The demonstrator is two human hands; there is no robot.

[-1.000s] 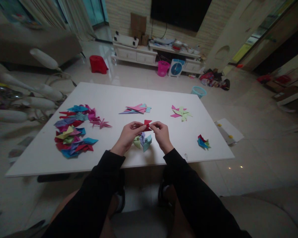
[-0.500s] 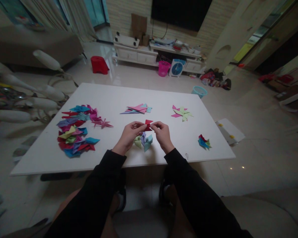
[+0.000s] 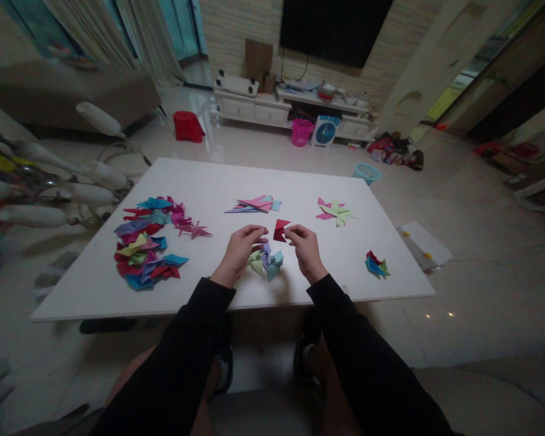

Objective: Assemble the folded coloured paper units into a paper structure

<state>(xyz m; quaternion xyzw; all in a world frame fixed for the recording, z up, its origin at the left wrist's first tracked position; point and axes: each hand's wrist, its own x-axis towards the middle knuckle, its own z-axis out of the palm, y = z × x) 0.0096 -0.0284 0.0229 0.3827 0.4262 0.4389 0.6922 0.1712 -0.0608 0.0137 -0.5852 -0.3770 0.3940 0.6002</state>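
My right hand pinches a small red folded paper piece by its right corner, just above the white table. My left hand hovers to the left of the piece with its fingers curled and its fingertips a short gap away; I see nothing in it. Below and between both hands, a pastel folded paper shape in green, purple and blue lies on the table.
A big heap of coloured folded papers lies at the table's left. Flat pink and blue paper pieces lie beyond my hands. A pink-green pinwheel and a red-blue folded shape lie to the right. A white chair frame stands left of the table.
My left hand has let go of the red piece and pulled slightly left; the right hand still holds it. The camera view has tilted a little, shifting everything downward.
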